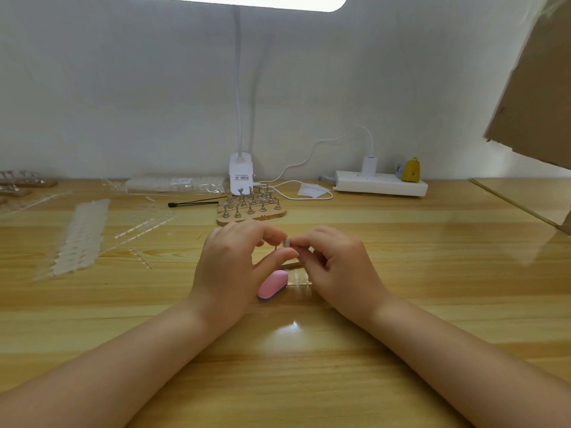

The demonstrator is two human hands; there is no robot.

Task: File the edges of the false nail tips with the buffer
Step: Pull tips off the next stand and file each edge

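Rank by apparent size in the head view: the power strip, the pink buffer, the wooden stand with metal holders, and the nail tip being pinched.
1. power strip
2. wooden stand, slightly shorter than the strip
3. pink buffer; it lies nearer the camera, so its true size is smaller than it looks
4. nail tip, pinched by the left hand and right hand

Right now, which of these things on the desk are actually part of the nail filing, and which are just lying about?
In use:
left hand
right hand
nail tip pinched between both hands' fingers
pink buffer, lying on the table

Lying about:
stand of metal holders
lamp base
power strip
strips of nail tips
black-tipped stick
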